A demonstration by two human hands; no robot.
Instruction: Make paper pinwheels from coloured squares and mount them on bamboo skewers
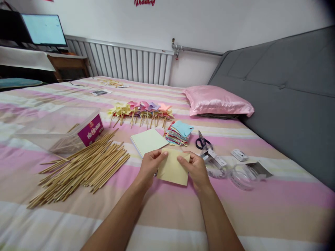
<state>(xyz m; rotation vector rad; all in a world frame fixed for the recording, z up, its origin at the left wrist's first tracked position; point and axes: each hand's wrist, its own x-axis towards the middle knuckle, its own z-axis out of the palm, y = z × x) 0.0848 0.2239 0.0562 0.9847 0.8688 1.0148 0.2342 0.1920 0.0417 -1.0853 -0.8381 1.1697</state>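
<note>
A pale yellow paper square (pixel 173 169) lies low over the striped bedspread, held at its upper edge by both hands. My left hand (pixel 151 163) pinches the paper's top left part and my right hand (pixel 195 167) pinches its top right corner. Just beyond the hands sits a pad of light green paper (pixel 148 141). To its right lies a stack of coloured paper squares (pixel 179 132) with a blue sheet on top. A row of finished paper pinwheels on sticks (pixel 142 111) lies farther back.
A heap of several bamboo sticks (pixel 83 166) spreads on the left, beside a clear plastic box (pixel 56 129). Black scissors (pixel 202 141), a clear tape roll (pixel 242 175) and a small white item (pixel 239 155) lie right. A pink pillow (pixel 216 101) rests by the grey headboard (pixel 288 94).
</note>
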